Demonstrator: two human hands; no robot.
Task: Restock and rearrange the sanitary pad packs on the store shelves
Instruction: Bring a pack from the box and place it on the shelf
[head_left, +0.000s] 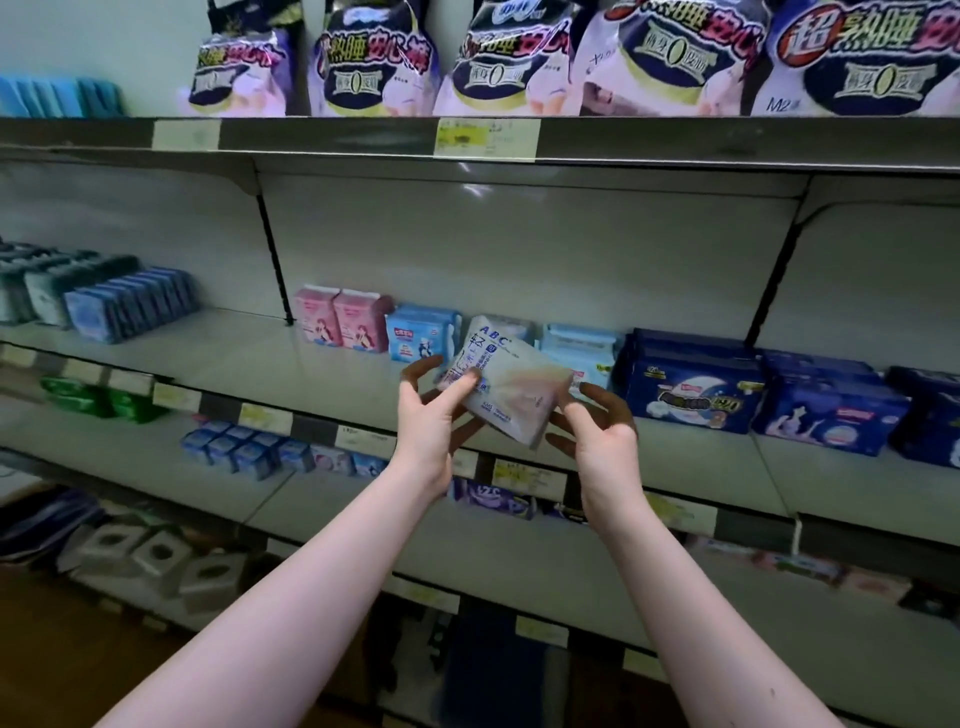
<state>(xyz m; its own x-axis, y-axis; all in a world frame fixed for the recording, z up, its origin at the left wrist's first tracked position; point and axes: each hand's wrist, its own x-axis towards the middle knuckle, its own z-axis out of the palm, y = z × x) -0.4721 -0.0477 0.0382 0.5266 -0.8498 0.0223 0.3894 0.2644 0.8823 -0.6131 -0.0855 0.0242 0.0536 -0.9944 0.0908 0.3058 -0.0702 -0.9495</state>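
Left hand (431, 415) fingers pinch ABC pack (498, 384) | right hand (602, 431) fingers curled at its blurred edge, grip unclear

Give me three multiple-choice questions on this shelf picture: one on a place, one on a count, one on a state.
1. Where in the middle bay's row do the pink packs stand? A left end; B right end; C centre.
2. How many pink packs? A five; B two; C none.
3. The ABC pack is: A on the floor; B shelved; C held up.
Answers: A, the blue packs lie to their right; B, two fronts show; C, the left grip holds it.
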